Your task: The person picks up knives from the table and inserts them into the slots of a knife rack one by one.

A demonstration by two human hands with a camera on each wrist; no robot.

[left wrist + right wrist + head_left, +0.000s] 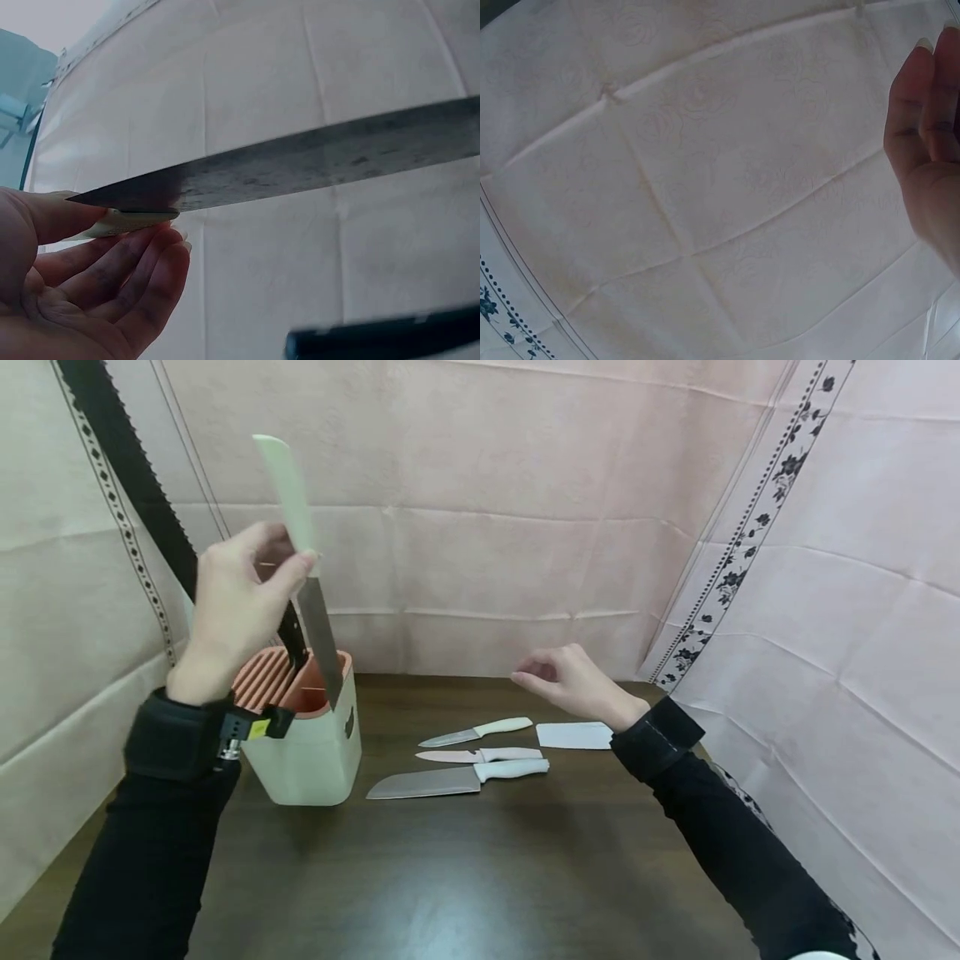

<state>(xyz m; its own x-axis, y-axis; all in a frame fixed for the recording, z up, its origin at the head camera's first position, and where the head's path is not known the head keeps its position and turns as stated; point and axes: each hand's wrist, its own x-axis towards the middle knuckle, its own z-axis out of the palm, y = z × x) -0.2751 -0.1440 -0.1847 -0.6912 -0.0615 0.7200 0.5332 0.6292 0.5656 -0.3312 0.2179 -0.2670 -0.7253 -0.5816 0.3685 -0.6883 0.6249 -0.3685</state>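
Observation:
My left hand [236, 593] pinches a knife with a pale green handle [288, 493] between thumb and fingers. The handle points up, and the blade [318, 631] slants down into the open side of a pale green knife block [315, 768] with an orange slotted top. In the left wrist view the thumb presses the handle where the blade [300, 161] begins. A black-handled item [292, 635] stands in the block beside that blade. My right hand [573, 685] hovers above the table at the right with loosely curled fingers, holding nothing; in its wrist view, only cloth lies beyond the fingers [911, 112].
On the brown table [450, 877] lie a small knife [506, 725], another slim knife [510, 753] and a wide-bladed knife [423, 783]. A flat whitish rectangular piece [573, 736] lies near the right wrist. Pale cloth [487, 568] hangs behind and at both sides.

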